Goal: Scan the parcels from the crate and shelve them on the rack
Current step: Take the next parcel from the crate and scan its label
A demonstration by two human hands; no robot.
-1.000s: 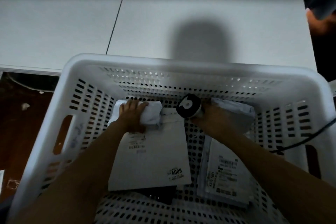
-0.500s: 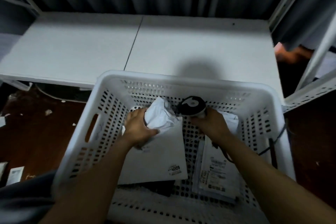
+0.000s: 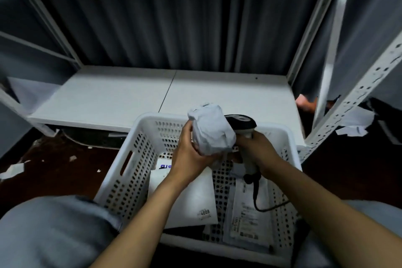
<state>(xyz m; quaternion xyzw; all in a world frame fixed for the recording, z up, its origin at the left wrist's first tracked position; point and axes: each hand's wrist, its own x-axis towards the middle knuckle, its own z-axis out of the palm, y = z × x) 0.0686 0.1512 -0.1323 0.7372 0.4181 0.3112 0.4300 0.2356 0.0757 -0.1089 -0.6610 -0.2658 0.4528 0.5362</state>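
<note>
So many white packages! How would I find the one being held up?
Look at the white crate with holes in front of the rack. Above it, the left hand grips a lumpy, crumpled white parcel next to the black scanner in the right hand. The other parcels lie flat in the crate; this one is bunched up and held above them.

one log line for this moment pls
step: scan parcel | left hand: holds crumpled white plastic parcel over white perforated plastic crate | right hand: grips black-and-white corded scanner beside parcel
</note>
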